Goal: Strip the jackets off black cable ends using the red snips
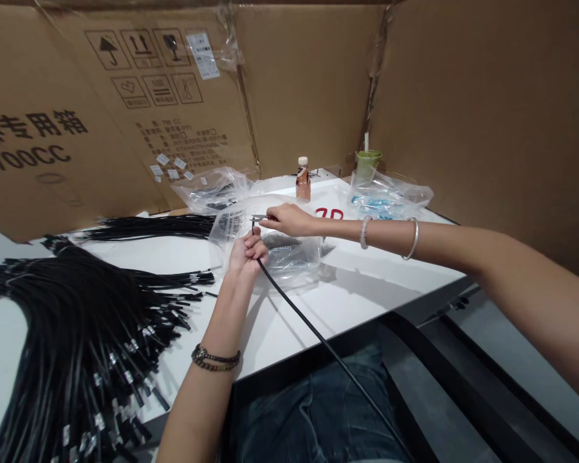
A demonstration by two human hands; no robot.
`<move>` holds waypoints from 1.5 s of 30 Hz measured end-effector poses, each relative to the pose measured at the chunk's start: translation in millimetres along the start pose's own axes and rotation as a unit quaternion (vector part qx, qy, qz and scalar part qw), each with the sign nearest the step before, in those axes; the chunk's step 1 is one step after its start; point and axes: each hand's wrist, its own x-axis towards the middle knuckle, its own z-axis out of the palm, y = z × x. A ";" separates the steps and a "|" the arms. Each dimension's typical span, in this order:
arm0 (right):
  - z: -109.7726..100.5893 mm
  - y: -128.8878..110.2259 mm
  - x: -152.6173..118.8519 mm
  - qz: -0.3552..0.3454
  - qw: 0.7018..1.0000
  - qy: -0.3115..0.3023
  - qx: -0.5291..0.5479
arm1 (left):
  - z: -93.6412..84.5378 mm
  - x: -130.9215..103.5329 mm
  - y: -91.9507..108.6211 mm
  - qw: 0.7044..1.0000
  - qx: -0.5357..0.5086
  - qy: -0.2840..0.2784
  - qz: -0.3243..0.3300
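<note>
One cable (313, 328) gripped in the left hand (248, 251), cutters (258, 218) clasped in the right hand (292, 220) at its tip: seemingly mid-job.

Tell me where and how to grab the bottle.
Grip the bottle around its body, below the cap, probably from the right: it stands upright, the right hand is in front, and a gap parts bottle from bag on that side.

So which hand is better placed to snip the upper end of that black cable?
Probably the right hand: it holds the red-handled tool, its metal tip at or very near that end. The left hand is busy gripping the black cable.
</note>
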 end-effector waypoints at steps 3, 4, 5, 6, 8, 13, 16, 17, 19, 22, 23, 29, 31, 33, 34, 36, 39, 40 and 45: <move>1.8 4.6 1.2 0.006 1.000 -0.017 0.012 | -3.0 1.9 0.0 0.999 -0.029 -0.016 -0.021; 1.6 5.7 1.7 0.009 1.000 -0.024 0.017 | -3.7 2.5 0.0 0.999 -0.037 -0.020 -0.027; 0.9 6.6 2.3 0.012 0.999 -0.032 0.022 | -4.3 2.9 0.1 0.998 -0.043 -0.023 -0.032; -0.1 7.2 3.2 0.016 0.999 -0.042 0.028 | -4.7 3.3 0.2 0.998 -0.048 -0.026 -0.037; -2.9 8.0 5.3 0.025 0.997 -0.066 0.042 | -5.3 4.1 0.5 0.997 -0.053 -0.030 -0.046; -10.1 9.5 10.3 0.070 0.982 -0.150 0.087 | -6.1 6.0 0.6 0.996 -0.049 -0.031 -0.064; -12.1 8.8 12.6 0.095 0.973 -0.180 0.108 | -6.2 6.3 0.3 0.997 -0.038 -0.031 -0.067; -12.3 8.2 13.4 0.103 0.971 -0.184 0.112 | -6.1 6.3 0.0 0.997 -0.033 -0.030 -0.067; -12.5 6.5 15.1 0.118 0.968 -0.189 0.115 | -5.9 6.1 -0.6 0.997 -0.021 -0.030 -0.064; -13.1 4.3 17.0 0.136 0.967 -0.183 0.111 | -5.3 5.8 -1.4 0.998 0.002 -0.028 -0.054; -13.3 4.0 17.1 0.141 0.968 -0.174 0.110 | -5.0 5.5 -1.3 0.998 0.013 -0.026 -0.050; -10.9 4.0 8.1 0.130 0.982 -0.087 0.108 | -1.2 1.3 0.7 0.994 0.103 -0.010 -0.017; -9.2 3.6 3.9 0.114 0.985 -0.059 0.115 | 1.8 -0.1 -1.1 0.990 0.144 -0.001 -0.002; -8.2 3.8 1.4 0.102 0.986 -0.035 0.129 | 5.2 -1.2 -5.2 0.981 0.192 0.011 0.021; -8.2 4.5 0.9 0.098 0.985 -0.026 0.138 | 6.8 -1.8 -7.8 0.975 0.217 0.017 0.038; -8.7 7.1 1.0 0.093 0.983 -0.015 0.156 | 9.4 -3.6 -13.4 0.958 0.269 0.034 0.088; -9.2 12.7 0.4 0.092 0.980 -0.009 0.177 | 11.0 -8.4 -20.3 0.919 0.343 0.063 0.184; -9.0 14.4 -0.6 0.093 0.979 -0.008 0.181 | 11.0 -10.3 -22.0 0.903 0.366 0.073 0.214; -7.7 17.5 -7.8 0.091 0.978 -0.007 0.189 | 10.0 -16.7 -26.4 0.832 0.454 0.101 0.302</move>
